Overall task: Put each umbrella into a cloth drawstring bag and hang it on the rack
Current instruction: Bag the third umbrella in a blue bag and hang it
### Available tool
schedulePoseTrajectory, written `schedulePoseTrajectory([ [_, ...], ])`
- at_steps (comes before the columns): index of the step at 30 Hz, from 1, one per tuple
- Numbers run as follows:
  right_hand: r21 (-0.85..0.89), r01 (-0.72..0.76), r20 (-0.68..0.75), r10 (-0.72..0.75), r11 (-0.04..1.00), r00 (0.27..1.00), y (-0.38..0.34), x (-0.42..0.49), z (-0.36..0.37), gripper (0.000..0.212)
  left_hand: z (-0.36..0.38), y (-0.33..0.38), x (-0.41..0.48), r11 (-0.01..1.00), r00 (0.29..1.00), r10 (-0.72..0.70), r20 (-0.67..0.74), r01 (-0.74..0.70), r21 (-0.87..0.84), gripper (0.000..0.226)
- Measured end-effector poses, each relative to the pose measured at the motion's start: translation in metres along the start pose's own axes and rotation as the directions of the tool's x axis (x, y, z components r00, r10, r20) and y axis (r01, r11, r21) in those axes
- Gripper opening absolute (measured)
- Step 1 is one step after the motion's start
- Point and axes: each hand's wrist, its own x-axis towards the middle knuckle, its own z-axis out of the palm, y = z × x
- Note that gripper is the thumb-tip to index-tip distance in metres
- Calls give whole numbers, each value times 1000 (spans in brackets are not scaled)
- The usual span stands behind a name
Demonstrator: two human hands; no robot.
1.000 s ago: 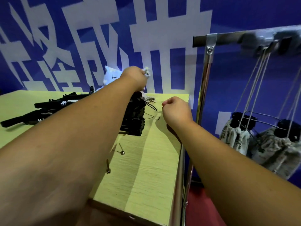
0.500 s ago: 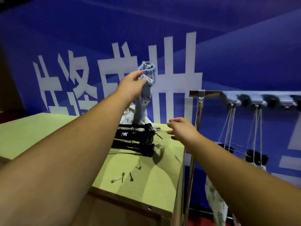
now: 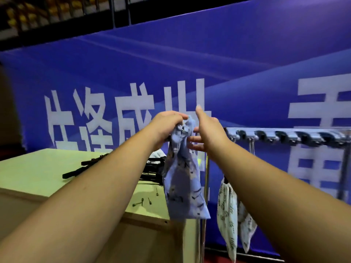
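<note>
A pale blue patterned cloth drawstring bag (image 3: 182, 186) hangs limp in the air above the table's right end. My left hand (image 3: 167, 124) grips its gathered mouth. My right hand (image 3: 205, 131) is at the bag's top from the right, fingers straight and spread, thumb up. Black folded umbrellas (image 3: 85, 168) lie on the yellow-green table (image 3: 28, 173), partly hidden behind my left arm. The metal rack (image 3: 284, 135) with a row of hooks runs to the right; two filled patterned bags (image 3: 228, 215) hang from it on cords.
Several small metal pins (image 3: 142, 202) lie near the table's front edge. The rack's upright pole (image 3: 204, 205) stands against the table's right side. A blue banner (image 3: 247, 73) with large white characters fills the background.
My left hand has lifted the bag clear of the table and brought it right. My right hand has risen to the bag's mouth. The view has tilted up.
</note>
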Motion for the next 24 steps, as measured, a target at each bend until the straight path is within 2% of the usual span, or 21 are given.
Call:
schedulePoseTrajectory([
  [5,-14,-42,-20,42,999,999,-11,-31,-28,27,17,18,-44,1000,994,-11,112,9,16,52],
  [9,-20,-28,-5,28,999,1000,-10,-51,-47,29,26,18,-64,1000,982,-5,191,2,15,55],
  [15,16,93,-34,-92,996,995,-2,-66,-68,34,30,11,-86,983,945,48,324,-101,150,75],
  [19,-40,158,-82,-161,987,984,0,-75,-77,36,31,12,-103,952,924,45,381,-156,265,64],
  [21,-56,161,-89,-165,985,982,1,-77,-79,35,31,9,-107,915,927,64,370,-202,349,57],
  [24,-86,151,-102,-160,985,982,6,-74,-79,30,34,0,-108,860,947,64,314,-212,464,60],
])
